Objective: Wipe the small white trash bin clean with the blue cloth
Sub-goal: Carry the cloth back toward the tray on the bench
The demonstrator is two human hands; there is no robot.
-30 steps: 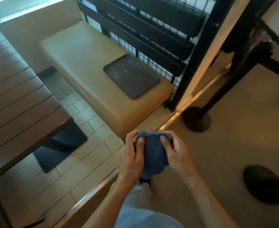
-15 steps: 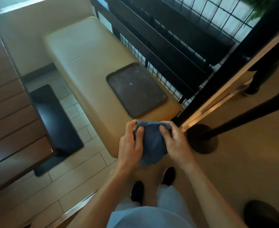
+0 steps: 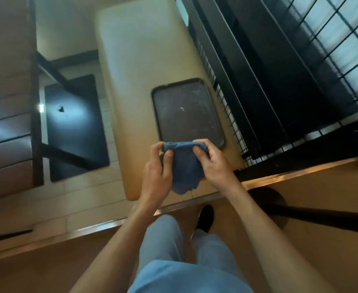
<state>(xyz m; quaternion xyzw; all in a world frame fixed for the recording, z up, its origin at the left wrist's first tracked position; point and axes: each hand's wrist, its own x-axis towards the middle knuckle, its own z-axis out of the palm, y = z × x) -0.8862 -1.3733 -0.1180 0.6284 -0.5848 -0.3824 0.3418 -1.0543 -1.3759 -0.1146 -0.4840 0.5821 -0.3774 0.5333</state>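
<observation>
Two hands gripping blue cloth [image 3: 184, 166], left hand [image 3: 158, 172], right hand [image 3: 213, 166]

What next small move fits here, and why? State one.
Probably turn the head to look for the bin: no white bin shows in this view. Both the left hand and right hand already pinch the blue cloth above the cushioned bench, beside a dark tray.

Both forearms reaching forward, left hand [image 3: 157, 168] and right hand [image 3: 213, 166] side by side, thumbs and curled fingers pinching a cloth [image 3: 184, 166] between them
</observation>
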